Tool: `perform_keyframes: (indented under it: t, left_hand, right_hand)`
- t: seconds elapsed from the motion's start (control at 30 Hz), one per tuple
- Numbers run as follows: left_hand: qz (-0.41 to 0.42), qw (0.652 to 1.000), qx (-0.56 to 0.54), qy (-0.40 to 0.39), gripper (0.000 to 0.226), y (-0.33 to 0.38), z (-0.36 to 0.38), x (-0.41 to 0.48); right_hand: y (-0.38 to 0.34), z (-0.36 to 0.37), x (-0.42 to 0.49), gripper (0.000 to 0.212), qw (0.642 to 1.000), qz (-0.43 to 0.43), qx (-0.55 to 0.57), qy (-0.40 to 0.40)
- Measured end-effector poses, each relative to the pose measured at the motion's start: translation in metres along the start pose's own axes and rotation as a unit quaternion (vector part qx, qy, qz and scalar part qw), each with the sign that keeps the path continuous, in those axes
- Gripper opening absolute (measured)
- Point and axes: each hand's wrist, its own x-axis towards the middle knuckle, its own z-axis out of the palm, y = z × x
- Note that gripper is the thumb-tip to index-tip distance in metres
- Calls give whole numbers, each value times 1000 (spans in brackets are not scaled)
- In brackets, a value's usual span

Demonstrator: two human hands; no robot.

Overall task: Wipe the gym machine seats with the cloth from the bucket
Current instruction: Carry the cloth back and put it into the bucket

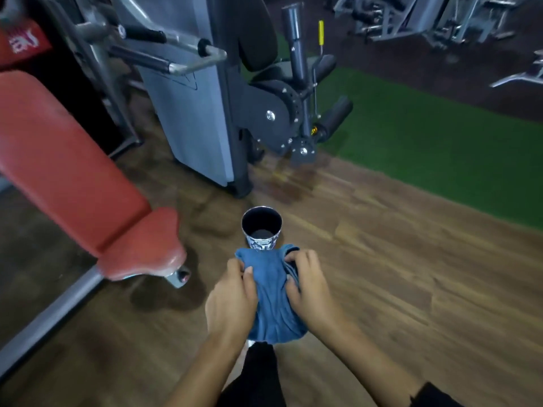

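A blue cloth (271, 295) hangs bunched between both of my hands at the lower centre of the head view. My left hand (230, 298) grips its left side with curled fingers. My right hand (308, 284) pinches its right edge. Just beyond the cloth stands a small dark bucket (261, 229) with a patterned wall, on the wooden floor. A red padded seat (76, 183) of a gym machine stretches across the left side, its front end near the bucket.
A grey and black leg machine (264, 98) stands behind the bucket. Green turf (426, 142) covers the floor at the right, with more metal machines (411, 22) at the back. The red seat's metal frame bar (50, 312) runs low at the left.
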Motion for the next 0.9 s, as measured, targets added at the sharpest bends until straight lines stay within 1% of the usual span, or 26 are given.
perform_keyframes:
  t: [0.17, 0.27, 0.3, 0.4, 0.5, 0.57, 0.67, 0.77, 0.83, 0.9]
  left_hand:
    - [6, 1000, -3, -7, 18, 19, 6, 121]
    - [-26, 1000, -6, 1, 16, 29, 11, 183]
    - [-28, 1000, -4, -1, 15, 31, 11, 192]
    - [-52, 998, -16, 7, 13, 40, 26, 240]
    - [-105, 994, -26, 33, 13, 46, 44, 280]
    - [-126, 990, -39, 54, 13, 51, 54, 301]
    - [-166, 979, -48, 104, 13, 64, 74, 335]
    - [-219, 961, -61, 157, 12, 83, 91, 361]
    - [-240, 950, -68, 186, 11, 98, 99, 376]
    - [-266, 937, -77, 215, 12, 111, 109, 390]
  right_hand:
    - [9, 2, 121, 27, 1000, -18, 2, -8]
    - [18, 5, 187, 27, 1000, -17, -5, -9]
    - [19, 5, 197, 27, 1000, -20, -10, -13]
    - [35, 8, 256, 30, 999, -25, -4, -43]
    - [53, 9, 308, 33, 995, -42, -11, -86]
    - [63, 10, 340, 32, 991, -62, -13, -115]
    - [80, 6, 393, 34, 981, -110, -16, -162]
    - [89, -3, 441, 33, 966, -146, -4, -212]
    - [92, -10, 470, 30, 956, -164, 22, -242]
    - [99, -15, 497, 32, 944, -188, 22, -271]
